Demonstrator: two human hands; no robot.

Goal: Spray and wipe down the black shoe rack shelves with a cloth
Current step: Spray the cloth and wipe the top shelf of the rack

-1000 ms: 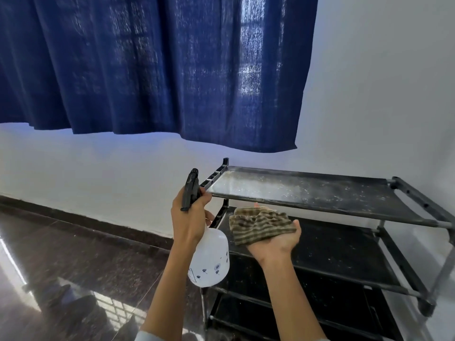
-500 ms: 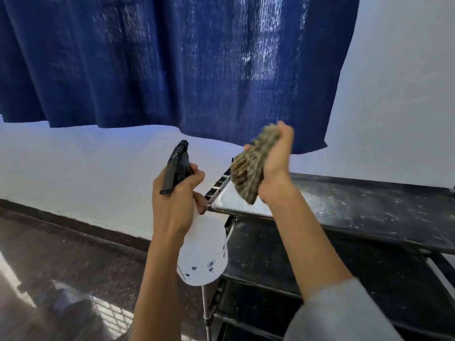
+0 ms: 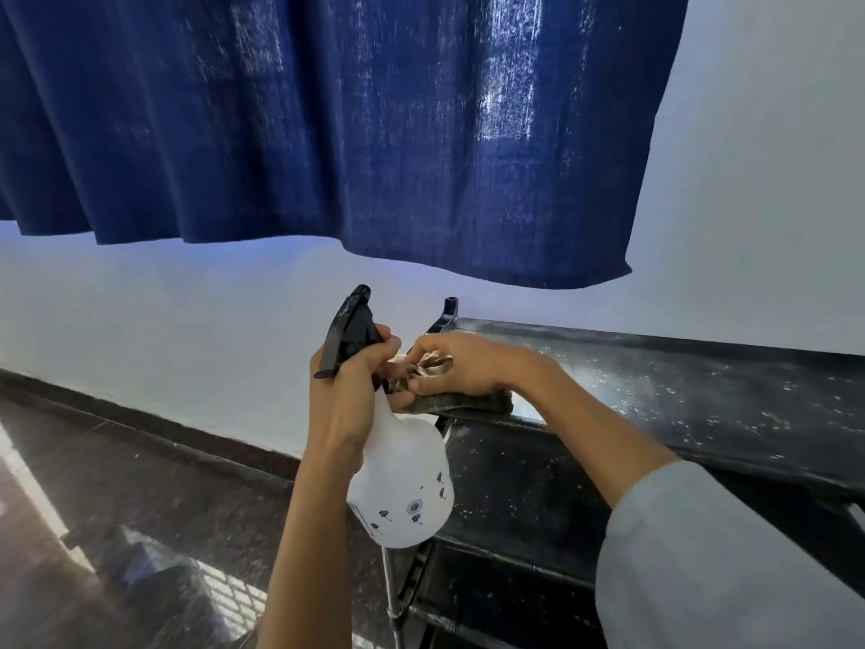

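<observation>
Dark polished floor (image 3: 117, 498) is filling the lower left, catching a pale reflection, with a dark skirting strip running along the foot of the white wall (image 3: 164, 320). Above, a blue curtain (image 3: 327, 124) is hanging across most of the upper view, its hem ending over the rack's left end.

Near the middle, the left hand (image 3: 344, 405) is gripping the neck of a spray bottle (image 3: 402, 489), fingers curled tightly round it just under the black trigger head (image 3: 348, 332). The bottle's white body is hanging below the fist, tilted, in front of the rack's left edge.

Just to the right, the right hand (image 3: 468, 367) is lying palm down on a striped cloth (image 3: 461, 401), fingers bent and bunching its upper folds, thumb tucked against it. The cloth is resting on the left front corner of the rack's top shelf (image 3: 702, 395), and its bunched end is reaching toward the left hand's fingers.

The black rack (image 3: 524, 498) is stretching off to the right, its top shelf speckled with pale dust and droplets. A lower shelf is showing beneath, similarly flecked. A grey sleeve (image 3: 692, 555) is covering the right forearm at the lower right.
</observation>
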